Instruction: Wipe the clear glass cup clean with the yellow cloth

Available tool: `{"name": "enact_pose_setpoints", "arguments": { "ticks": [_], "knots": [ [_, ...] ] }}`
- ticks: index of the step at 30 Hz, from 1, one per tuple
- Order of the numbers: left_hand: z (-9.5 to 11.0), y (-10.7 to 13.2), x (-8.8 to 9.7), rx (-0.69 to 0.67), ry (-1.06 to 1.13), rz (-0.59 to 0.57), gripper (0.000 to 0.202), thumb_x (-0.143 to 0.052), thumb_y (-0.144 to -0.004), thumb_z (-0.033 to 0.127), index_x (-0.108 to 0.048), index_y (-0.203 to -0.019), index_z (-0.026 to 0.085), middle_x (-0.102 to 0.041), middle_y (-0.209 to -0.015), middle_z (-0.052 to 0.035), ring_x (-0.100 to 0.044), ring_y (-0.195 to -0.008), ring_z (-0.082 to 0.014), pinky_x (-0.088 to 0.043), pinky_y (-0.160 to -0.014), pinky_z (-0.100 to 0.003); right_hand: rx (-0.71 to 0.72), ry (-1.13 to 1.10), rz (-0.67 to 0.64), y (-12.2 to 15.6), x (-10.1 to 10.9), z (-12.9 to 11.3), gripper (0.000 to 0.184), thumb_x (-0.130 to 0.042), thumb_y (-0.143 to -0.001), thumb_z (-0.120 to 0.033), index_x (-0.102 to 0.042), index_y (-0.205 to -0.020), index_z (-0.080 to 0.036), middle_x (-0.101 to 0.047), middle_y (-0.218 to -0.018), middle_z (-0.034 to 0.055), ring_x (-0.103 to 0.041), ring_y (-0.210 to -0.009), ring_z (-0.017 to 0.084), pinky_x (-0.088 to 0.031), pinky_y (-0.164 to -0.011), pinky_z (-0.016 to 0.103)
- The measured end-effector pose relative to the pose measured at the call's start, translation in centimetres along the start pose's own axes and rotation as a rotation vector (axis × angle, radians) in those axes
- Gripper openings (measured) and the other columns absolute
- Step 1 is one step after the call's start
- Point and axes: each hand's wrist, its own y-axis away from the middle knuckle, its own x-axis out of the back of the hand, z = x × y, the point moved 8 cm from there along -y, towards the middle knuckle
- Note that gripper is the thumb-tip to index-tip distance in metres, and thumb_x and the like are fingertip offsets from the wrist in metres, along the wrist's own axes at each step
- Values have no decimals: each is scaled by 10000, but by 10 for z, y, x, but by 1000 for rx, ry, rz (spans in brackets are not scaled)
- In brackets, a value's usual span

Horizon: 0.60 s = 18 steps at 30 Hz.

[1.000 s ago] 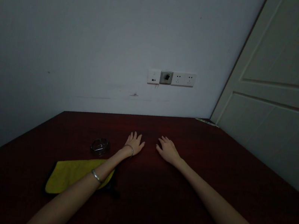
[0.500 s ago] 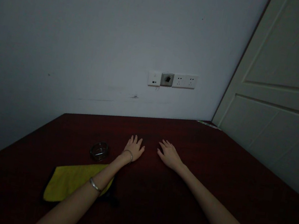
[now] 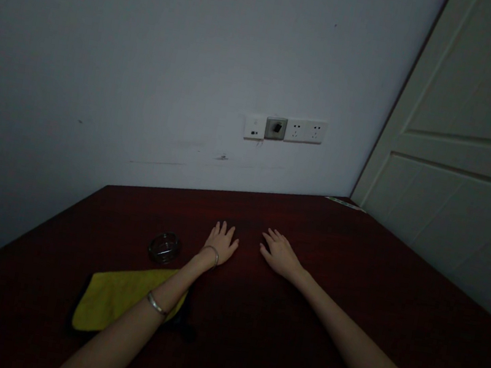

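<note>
My left hand [image 3: 220, 244] lies palm down on the dark red table [image 3: 231, 331], fingers spread and holding nothing. A thin bracelet circles its wrist, and a wider bangle sits on the forearm. To the right, my right hand [image 3: 279, 253] also rests on the tabletop with its fingers stretched out and nothing in them. Left of my left hand is a round glass ashtray-like dish [image 3: 164, 248]. A yellow cloth [image 3: 115, 300] with a dark edge lies nearer to me, partly hidden under my left forearm. Something dark beside the cloth is too dim to make out.
Behind the table rises a pale wall [image 3: 176, 61] with a row of sockets [image 3: 305, 131] and a grey switch plate [image 3: 275, 128]. A white panelled door [image 3: 465, 206] stands along the right side. A thin printed strip [image 3: 345, 204] lies at the far right corner.
Both hands stay where they were on the table. Only the camera view has shifted very slightly.
</note>
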Motion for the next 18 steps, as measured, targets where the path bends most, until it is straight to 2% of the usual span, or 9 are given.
{"name": "enact_pose_setpoints", "arguments": {
  "ticks": [18],
  "knots": [
    [-1,1,0,6,12,-7,604,-264,-921,457,-313,-1421,122,-240,-1509,-178,-169,-1394,-364,-217,-1097,-482,-16,-8,-27,1,3,-3,350,-542,-902,-327,-517,-1220,-182,-502,-1293,99,-525,-1126,251,-439,-931,488]
  ]
}}
